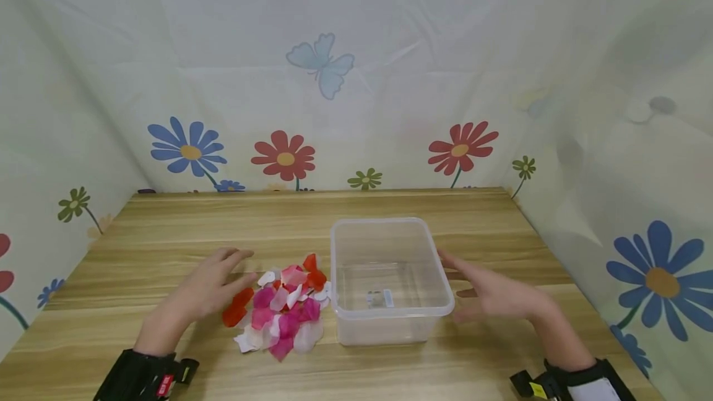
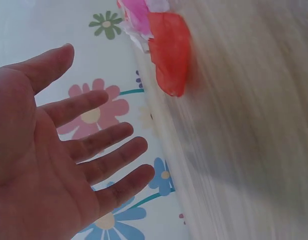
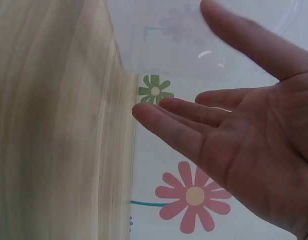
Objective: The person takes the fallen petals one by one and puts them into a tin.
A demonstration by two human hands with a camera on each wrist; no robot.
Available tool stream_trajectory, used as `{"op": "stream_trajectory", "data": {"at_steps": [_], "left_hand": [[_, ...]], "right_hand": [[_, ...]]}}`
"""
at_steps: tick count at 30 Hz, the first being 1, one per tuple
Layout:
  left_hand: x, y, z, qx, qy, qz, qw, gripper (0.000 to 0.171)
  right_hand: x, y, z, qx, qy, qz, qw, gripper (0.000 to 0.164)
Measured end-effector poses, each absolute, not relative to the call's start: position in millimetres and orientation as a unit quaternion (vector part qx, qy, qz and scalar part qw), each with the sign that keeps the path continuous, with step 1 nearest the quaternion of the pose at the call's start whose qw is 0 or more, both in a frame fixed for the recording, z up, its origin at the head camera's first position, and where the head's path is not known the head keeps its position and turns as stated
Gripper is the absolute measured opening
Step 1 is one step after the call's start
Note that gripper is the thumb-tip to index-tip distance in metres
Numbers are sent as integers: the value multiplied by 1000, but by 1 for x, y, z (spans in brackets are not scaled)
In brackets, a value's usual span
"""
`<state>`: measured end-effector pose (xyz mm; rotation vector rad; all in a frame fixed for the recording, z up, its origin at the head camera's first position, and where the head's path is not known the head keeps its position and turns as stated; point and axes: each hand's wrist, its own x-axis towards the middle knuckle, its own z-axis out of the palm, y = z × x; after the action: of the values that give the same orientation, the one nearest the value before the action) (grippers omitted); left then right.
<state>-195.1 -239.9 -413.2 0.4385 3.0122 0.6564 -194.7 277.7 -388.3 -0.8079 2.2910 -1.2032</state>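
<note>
A loose heap of fabric-like petals (image 1: 288, 320) in pink, magenta, white and red lies on the table, left of a clear plastic box (image 1: 384, 330). The box is open-topped, with a small label on its bottom. Beside the heap's left edge is my left hand (image 1: 203, 286), its fingers spread and holding nothing; a red petal (image 2: 170, 52) shows close to it in the left wrist view. My right hand (image 1: 492, 289) is at the box's right side, fingers extended and palm towards the wall. In the right wrist view that palm (image 3: 264, 145) holds nothing.
The wood-grain table (image 1: 234, 218) ends at a back edge against a white curtain (image 1: 223, 48) printed with flowers and a butterfly. The same cloth hangs along the left and right sides. Black wrist straps (image 1: 142, 376) sit on both forearms.
</note>
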Motion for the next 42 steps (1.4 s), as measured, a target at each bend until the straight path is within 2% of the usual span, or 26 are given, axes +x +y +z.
{"op": "stream_trajectory", "data": {"at_steps": [6,12,21,31,36,42], "left_hand": [[-193,-234,-408,154,962,223,21,57],[-192,-229,-407,157,959,236,30,56],[-192,-222,-406,168,954,244,38,53],[-188,-219,-406,188,949,250,30,51],[-188,-217,-406,203,947,247,28,49],[-187,-213,-407,218,943,250,24,45]], "right_hand": [[-188,269,-390,-323,778,-479,247,125],[-187,260,-391,-328,767,-492,248,131],[-176,251,-391,-311,780,-505,201,123],[-165,241,-395,-288,750,-560,201,111],[-159,236,-397,-289,757,-560,173,113],[-154,231,-402,-303,804,-505,83,114]]}}
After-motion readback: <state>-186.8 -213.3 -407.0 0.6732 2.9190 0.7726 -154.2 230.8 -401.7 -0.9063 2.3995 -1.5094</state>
